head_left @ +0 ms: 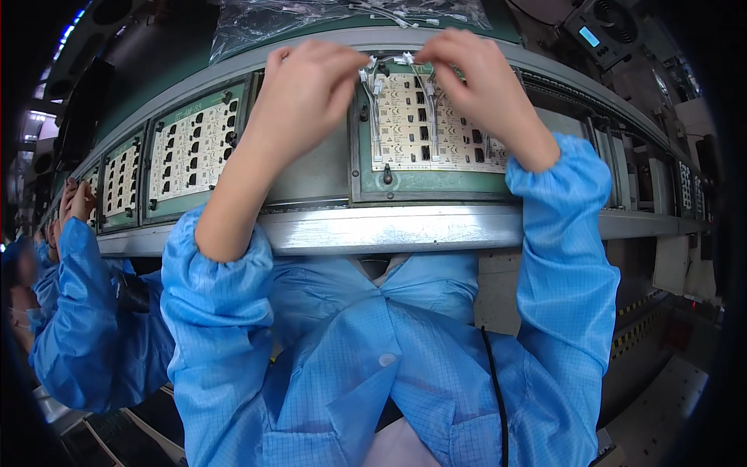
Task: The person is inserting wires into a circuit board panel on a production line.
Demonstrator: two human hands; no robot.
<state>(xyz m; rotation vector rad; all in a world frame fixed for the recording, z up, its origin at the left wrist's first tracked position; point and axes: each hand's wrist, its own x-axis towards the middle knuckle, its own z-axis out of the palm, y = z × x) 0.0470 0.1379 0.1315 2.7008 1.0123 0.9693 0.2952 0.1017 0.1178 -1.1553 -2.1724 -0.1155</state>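
My left hand (307,97) and my right hand (486,93) reach over the far edge of a white circuit board panel (402,134) set in a green carrier (451,184). Between my left thumb and fingers is a small white wire connector (372,61). Another white connector (407,58) sits at the pinched fingertips of my right hand. Thin white wires (377,124) run from the far side down across the panel, beside rows of dark components. My right hand hides the panel's upper right part.
Metal rails (389,231) border the conveyor line. More carriers with white boards (191,152) stand to the left, where a co-worker's blue sleeve (82,288) shows. A plastic bag (272,23) and loose wired connectors (401,14) lie beyond the far rail; a device with a lit display (589,36) stands far right.
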